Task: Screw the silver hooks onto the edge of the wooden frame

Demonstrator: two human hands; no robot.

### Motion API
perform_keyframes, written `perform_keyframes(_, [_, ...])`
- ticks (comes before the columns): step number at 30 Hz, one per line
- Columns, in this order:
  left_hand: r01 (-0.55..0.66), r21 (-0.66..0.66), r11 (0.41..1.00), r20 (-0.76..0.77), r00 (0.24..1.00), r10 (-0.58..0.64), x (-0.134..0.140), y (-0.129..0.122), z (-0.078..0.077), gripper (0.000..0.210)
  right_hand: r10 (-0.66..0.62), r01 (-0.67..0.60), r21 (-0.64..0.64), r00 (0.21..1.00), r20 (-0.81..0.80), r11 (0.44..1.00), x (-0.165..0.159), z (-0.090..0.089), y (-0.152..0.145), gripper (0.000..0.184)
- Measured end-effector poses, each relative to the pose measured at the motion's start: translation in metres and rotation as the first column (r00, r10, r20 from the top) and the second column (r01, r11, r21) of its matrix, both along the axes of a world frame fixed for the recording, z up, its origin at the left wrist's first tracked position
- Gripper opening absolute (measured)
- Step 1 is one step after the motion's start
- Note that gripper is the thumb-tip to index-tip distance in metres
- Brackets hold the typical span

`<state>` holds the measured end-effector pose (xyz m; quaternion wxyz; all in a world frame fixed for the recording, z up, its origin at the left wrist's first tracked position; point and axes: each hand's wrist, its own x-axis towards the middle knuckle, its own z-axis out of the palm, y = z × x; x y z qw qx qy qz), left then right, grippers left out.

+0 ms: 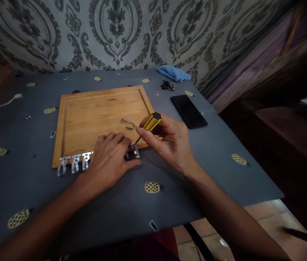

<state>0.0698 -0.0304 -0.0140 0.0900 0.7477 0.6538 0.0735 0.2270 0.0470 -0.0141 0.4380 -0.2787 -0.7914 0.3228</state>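
My right hand (173, 143) is closed round the black-and-yellow handle of a screwdriver (151, 122), its thin shaft slanting down to a metal hook (135, 150) at the near edge of a framed wooden board (96, 119). My left hand (109, 156) lies across that edge, fingers bent over the wood and thumb stretched beneath the same hook, which sits between thumb and forefinger. Left of it, several silver hooks (76, 164) line the board's edge; the left hand hides part of the row. One loose hook (128, 124) rests on the board near the screwdriver. The screw itself is hidden.
Right of the board lies a black phone (188, 111). Keys (166, 85) and a blue cloth (173, 73) are at the back. Small screws (27, 116) and a white cable (3, 104) lie on the left of the patterned tablecloth (186, 206). A patterned curtain (115, 32) hangs behind.
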Motion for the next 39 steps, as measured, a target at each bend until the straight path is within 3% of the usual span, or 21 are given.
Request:
perform_keyframes(11, [-0.062, -0.036, 0.997, 0.110, 0.992, 0.066, 0.002, 0.003, 0.001, 0.028, -0.013, 0.013, 0.001, 1.000, -0.006, 1.000, -0.001, 0.001, -0.001, 0.026])
perform_keyframes(17, [-0.072, 0.007, 0.997, 0.094, 0.993, 0.071, 0.002, 0.003, -0.002, 0.029, -0.106, 0.099, -0.068, 0.988, -0.113, 0.993, 0.001, 0.004, -0.007, 0.019])
perform_keyframes(32, [-0.072, 0.025, 0.997, 0.074, 0.995, 0.070, 0.002, 0.003, -0.003, 0.029, -0.052, 0.042, -0.091, 0.992, -0.118, 0.995, -0.002, -0.002, -0.004, 0.020])
perform_keyframes(35, [-0.071, 0.016, 0.997, 0.083, 0.994, 0.069, 0.002, 0.003, -0.003, 0.029, -0.011, -0.003, -0.124, 0.993, -0.117, 0.992, 0.000, 0.000, -0.002, 0.024])
perform_keyframes(39, [-0.066, -0.004, 0.998, 0.099, 0.993, 0.066, 0.002, 0.003, -0.002, 0.026, 0.137, -0.156, -0.208, 0.985, -0.103, 0.966, 0.006, 0.009, 0.002, 0.026])
